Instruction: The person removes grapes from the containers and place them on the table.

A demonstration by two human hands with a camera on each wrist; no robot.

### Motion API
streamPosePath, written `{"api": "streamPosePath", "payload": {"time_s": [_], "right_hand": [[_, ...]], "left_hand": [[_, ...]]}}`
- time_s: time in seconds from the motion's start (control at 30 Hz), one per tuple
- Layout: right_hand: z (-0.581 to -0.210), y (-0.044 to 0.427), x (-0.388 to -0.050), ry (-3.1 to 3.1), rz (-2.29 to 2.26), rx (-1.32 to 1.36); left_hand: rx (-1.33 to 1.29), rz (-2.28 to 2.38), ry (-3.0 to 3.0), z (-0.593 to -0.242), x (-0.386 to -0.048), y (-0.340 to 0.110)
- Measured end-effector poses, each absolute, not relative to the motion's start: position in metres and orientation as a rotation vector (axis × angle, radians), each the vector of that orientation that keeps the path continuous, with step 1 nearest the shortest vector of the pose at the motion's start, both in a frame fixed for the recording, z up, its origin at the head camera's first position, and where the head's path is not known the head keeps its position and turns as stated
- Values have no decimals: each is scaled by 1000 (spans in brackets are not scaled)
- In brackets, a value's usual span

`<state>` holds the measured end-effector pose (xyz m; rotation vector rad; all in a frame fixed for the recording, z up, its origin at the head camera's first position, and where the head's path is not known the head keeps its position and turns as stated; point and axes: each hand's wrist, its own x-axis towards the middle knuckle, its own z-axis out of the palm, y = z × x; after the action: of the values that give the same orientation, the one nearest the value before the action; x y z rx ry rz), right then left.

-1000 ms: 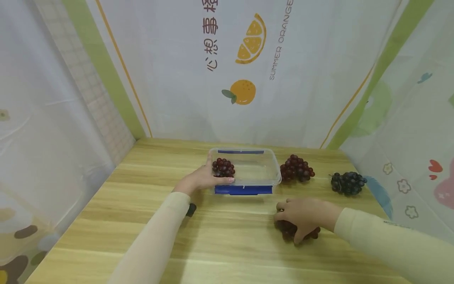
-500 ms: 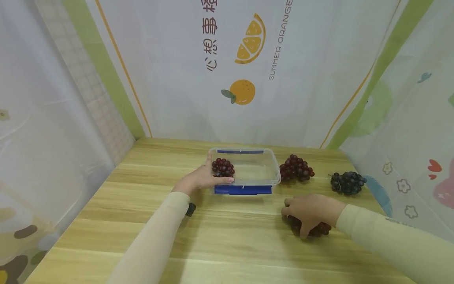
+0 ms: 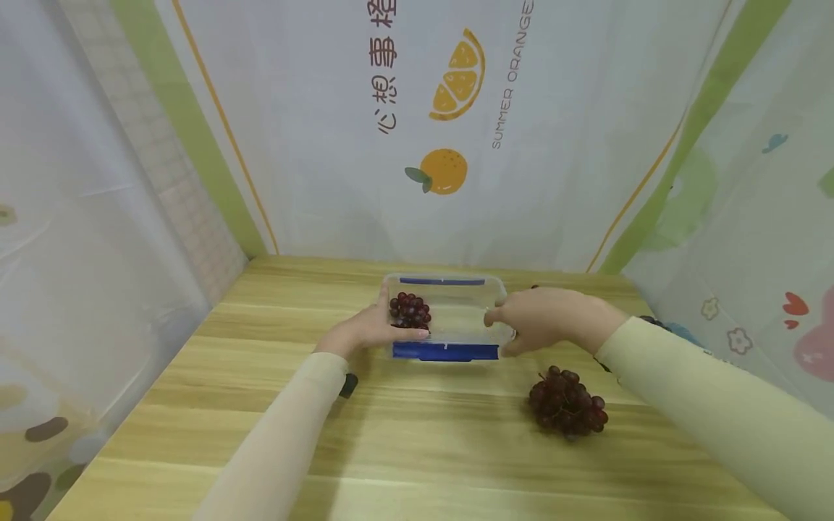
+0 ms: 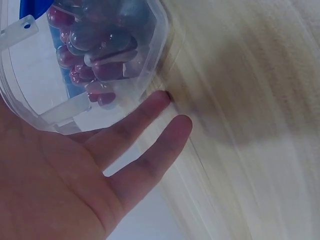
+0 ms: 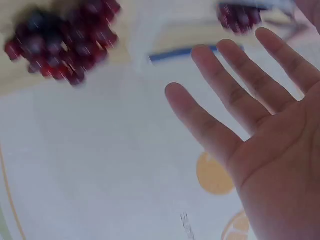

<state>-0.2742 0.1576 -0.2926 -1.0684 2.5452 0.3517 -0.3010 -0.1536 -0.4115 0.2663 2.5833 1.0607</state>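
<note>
A clear plastic food container [image 3: 446, 352] with blue latches stands on the table, a bunch of red grapes [image 3: 409, 311] in its left end. My left hand [image 3: 368, 329] rests around that end, the thumb along the front rim. Its fingers [image 4: 150, 165] extend straight beside the container in the left wrist view. At the right end is my right hand [image 3: 547, 315], fingers spread and holding nothing; whether it touches the rim I cannot tell. Another red grape bunch [image 3: 567, 404] lies on the table, nearer than that hand.
Behind my right hand another bunch is almost hidden; the right wrist view shows a red grape bunch [image 5: 65, 40]. A sliver of dark grapes [image 3: 651, 320] shows past the right sleeve. A printed curtain [image 3: 326, 145] hangs behind the wooden table [image 3: 404, 449].
My right hand has let go of the near grape bunch, which it had shifted right, and has moved up and left to the container's right end. The left hand stays put.
</note>
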Motion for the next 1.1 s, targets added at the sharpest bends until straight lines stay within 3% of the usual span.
{"api": "streamPosePath", "payload": {"time_s": [0.3,0.53,0.87,1.1], "right_hand": [[-256,116,-312,2572,319,-1004],[-252,84,-330,2571,320,-966],[-297,29,-347,2533,359,-1065],[-339,12,-349,2479,227,-992]], "left_hand": [[248,1073,2568,-418,-306,-157],[250,1072,2541,-417,-306,-155],[272,1122,2542,-416,-306,-156],[286,1149,2517,-416,-307,-156]]}}
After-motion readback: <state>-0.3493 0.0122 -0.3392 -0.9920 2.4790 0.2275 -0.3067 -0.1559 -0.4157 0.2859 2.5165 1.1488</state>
